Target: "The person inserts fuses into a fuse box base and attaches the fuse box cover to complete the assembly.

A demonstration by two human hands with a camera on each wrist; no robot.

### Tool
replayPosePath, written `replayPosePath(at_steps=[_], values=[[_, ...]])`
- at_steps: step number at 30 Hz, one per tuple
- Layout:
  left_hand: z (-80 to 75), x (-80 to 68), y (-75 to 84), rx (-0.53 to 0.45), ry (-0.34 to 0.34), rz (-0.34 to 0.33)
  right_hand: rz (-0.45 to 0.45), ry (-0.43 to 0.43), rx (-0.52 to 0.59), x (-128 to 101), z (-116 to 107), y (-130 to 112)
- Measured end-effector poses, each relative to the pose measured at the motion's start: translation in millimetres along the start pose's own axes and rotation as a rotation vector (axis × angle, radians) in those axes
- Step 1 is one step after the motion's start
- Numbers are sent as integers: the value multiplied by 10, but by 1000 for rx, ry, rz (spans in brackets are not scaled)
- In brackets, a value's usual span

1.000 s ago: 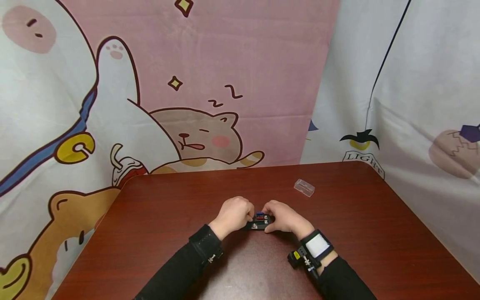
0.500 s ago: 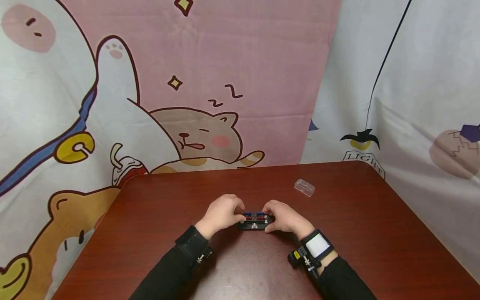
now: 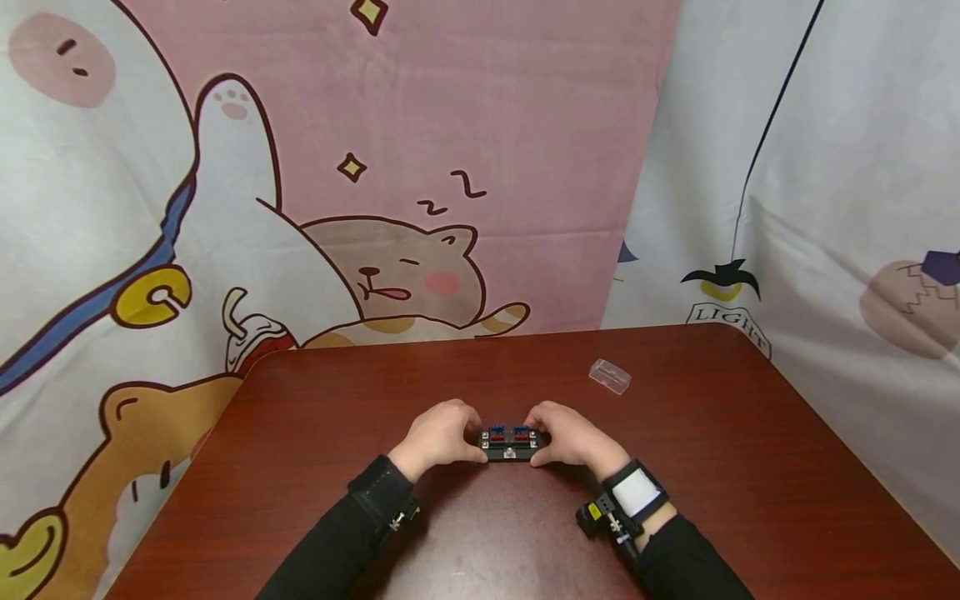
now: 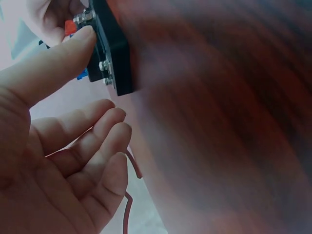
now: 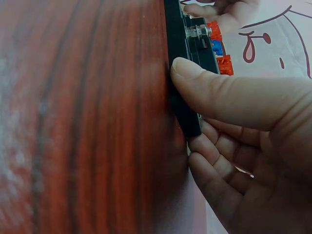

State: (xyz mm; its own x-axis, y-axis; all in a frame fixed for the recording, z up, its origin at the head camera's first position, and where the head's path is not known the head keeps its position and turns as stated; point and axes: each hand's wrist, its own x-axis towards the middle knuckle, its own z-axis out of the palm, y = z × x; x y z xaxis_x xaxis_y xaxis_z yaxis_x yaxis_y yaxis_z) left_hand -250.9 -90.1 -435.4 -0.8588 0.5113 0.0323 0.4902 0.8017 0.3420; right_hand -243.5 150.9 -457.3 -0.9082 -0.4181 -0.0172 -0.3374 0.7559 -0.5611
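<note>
A black fuse block with red and blue blade fuses and metal terminal studs lies on the table between both hands. My right hand grips its right end; the right wrist view shows the thumb on the black base and fingers tucked behind the end. At the other end is my left hand, fingers bent loosely. In the left wrist view its thumb overlaps the studs, while the other fingers sit just off the block's end with nothing between them.
A small clear plastic cover lies farther back on the right of the brown wooden table. Printed cartoon cloth hangs behind the table. Both forearms wear black wrist straps with cameras.
My left hand has drawn back leftward from over the fuse block to its left end, uncovering the left fuses and studs. My right hand keeps its place at the right end.
</note>
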Motion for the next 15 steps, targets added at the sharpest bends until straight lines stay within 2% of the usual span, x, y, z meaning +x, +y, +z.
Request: replayPosePath(at_steps=[5, 15], values=[[22, 18, 15, 17, -19, 14, -12, 3, 6, -3, -6, 6], [65, 48, 35, 30, -45, -15, -15, 3, 14, -4, -7, 13]])
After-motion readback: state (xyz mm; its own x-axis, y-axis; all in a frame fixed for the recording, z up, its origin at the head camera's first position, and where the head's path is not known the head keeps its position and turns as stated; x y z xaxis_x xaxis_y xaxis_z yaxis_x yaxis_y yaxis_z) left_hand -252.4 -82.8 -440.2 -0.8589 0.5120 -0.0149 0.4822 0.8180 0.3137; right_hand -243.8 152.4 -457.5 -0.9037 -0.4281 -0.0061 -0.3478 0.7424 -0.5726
